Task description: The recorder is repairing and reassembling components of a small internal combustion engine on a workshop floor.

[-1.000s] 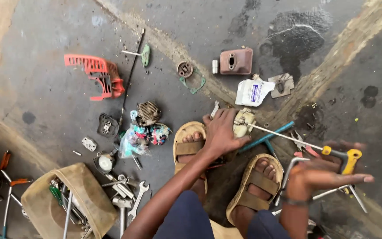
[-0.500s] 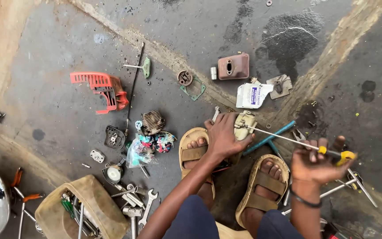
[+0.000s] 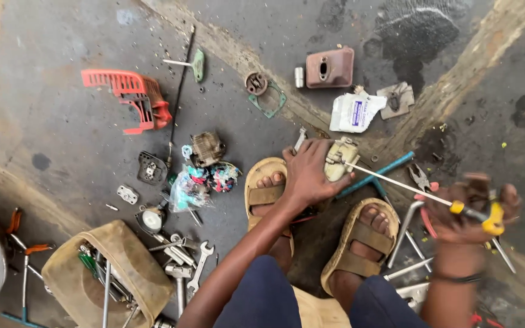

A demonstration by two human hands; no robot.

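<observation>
Stained concrete floor [image 3: 62,48], parts scattered. Left hand [image 3: 308,173] clamps the small engine part [image 3: 339,163] between the sandals; right hand [image 3: 466,209], blurred, grips the long screwdriver [image 3: 396,184]. Keep the shaft aligned, the part pinned.

A small cream-coloured metal engine part [image 3: 339,163] rests on the concrete between the sandalled feet; a long screwdriver [image 3: 405,187] with a yellow handle slants across, its tip at the part

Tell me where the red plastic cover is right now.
The red plastic cover lies on the concrete floor, upper left of the head view, beside a thin black rod, far from both hands.
</observation>
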